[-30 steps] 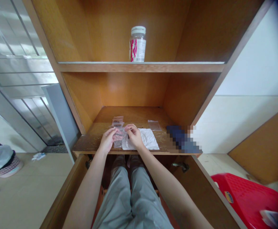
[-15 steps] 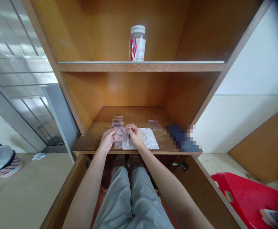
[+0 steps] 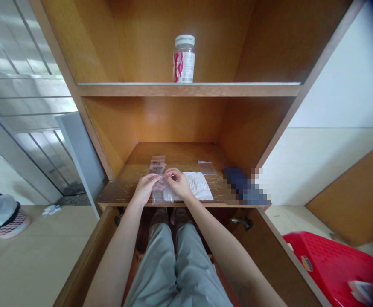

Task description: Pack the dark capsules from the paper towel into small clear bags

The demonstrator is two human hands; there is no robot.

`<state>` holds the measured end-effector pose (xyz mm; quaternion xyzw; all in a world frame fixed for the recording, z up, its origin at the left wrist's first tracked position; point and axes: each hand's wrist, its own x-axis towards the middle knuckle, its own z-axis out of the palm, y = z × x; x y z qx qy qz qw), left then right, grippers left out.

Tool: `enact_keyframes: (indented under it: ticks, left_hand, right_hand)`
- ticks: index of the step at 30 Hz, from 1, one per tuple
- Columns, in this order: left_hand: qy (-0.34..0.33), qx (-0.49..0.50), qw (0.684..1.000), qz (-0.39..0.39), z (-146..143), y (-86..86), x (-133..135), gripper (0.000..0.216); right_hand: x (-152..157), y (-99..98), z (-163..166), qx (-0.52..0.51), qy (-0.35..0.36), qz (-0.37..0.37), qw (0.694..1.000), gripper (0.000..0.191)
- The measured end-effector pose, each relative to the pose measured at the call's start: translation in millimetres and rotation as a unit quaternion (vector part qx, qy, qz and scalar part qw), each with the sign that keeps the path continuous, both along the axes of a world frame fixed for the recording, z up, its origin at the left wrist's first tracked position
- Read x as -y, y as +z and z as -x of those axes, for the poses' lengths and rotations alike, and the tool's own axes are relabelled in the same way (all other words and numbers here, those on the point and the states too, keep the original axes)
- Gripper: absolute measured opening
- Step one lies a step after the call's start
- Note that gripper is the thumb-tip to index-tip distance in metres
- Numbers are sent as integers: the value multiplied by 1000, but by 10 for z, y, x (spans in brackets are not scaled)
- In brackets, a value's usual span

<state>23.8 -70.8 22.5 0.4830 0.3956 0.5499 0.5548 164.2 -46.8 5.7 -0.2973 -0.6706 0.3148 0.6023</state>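
A small clear zip bag hangs between my hands at the front edge of the cabinet shelf. My left hand pinches its top edge on the left. Close by, my right hand pinches the same edge, its fingertips almost meeting those of the left. Beneath and beside my right hand lies a crumpled white sheet, partly covered by clear plastic. Just behind my left hand are small zip bags with something dark inside. Another clear zip bag lies flat to the right.
A dark blue item, partly pixelated, rests at the shelf's right end. A white-capped bottle stands on the upper shelf. Cabinet doors are swung open below. A red plastic basket is at right; a pink bin is at left.
My right hand has moved a little left along the bag's top edge, closer to my left hand. The left hand has barely shifted, and the bag's top is now more covered by fingers.
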Motion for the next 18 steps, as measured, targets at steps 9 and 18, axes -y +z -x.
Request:
enact_keyframes:
  ticks: [9,18]
  left_hand:
    - [5,-26,1000,-7,-20,-27,-24,23]
    - [2,-45,999,-12,9,-51,-31,26]
  right_hand:
    - [-6,-15,-1,9,1,-4,1000,5]
    - [31,17,6,23,3,-18,1000,3]
